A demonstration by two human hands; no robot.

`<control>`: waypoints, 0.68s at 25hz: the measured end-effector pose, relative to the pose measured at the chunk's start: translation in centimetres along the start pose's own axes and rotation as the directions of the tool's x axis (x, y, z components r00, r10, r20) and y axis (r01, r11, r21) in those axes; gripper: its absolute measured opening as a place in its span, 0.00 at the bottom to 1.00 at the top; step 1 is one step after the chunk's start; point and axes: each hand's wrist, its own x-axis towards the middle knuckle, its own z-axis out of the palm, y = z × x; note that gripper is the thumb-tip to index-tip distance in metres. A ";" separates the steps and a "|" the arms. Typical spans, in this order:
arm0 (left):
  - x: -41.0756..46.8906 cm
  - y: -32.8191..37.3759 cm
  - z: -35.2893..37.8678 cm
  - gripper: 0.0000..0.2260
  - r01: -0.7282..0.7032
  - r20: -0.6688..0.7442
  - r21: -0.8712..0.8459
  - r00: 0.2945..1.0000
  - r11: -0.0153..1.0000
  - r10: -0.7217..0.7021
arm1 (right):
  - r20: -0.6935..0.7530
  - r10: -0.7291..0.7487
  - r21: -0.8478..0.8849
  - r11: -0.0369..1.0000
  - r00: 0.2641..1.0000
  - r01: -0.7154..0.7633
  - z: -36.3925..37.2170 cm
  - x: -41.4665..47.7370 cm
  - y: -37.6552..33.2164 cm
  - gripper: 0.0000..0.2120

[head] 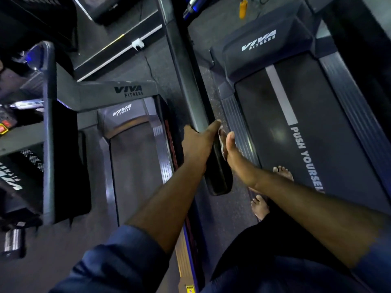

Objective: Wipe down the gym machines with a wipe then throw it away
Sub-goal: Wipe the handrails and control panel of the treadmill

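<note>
A grey treadmill handrail [186, 70] runs from the top middle down to its black padded end [220, 178]. My left hand [198, 144] wraps the rail from the left, just above the padding. From the right, my right hand [232, 153] presses a pale crumpled wipe [221, 140] against the same rail. Only a small strip of the wipe shows between hand and rail. The rail belongs to the treadmill on the right, whose dark belt [281, 127] reads "PUSH YOURSELF".
A second treadmill [135, 157] stands at lower left, with a grey upright frame [49, 123] and a console with red buttons [5, 126] at far left. My bare feet [283, 172] stand on the right treadmill's side rail. A cable and wall socket [137, 44] lie behind.
</note>
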 end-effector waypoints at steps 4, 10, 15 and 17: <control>-0.5 0.7 0.4 0.27 -0.028 -0.058 -0.005 0.998 1.000 0.028 | -0.085 0.165 0.139 0.979 0.983 -0.152 2.4 -3.2 2.4 0.80; -0.5 0.2 0.3 0.24 -0.069 -0.062 0.081 0.995 0.994 0.074 | -0.068 0.049 0.202 0.979 0.997 -0.035 2.4 -4.0 1.3 0.50; -0.7 0.0 -0.1 0.23 -0.091 -0.051 0.108 0.994 0.990 0.097 | 0.068 0.167 0.643 0.746 0.984 -0.172 3.8 -8.9 1.5 0.55; -0.4 -0.3 0.0 0.23 -0.096 -0.059 0.117 0.993 0.988 0.104 | 0.072 0.200 0.757 0.627 0.977 -0.184 4.1 -8.9 0.5 0.53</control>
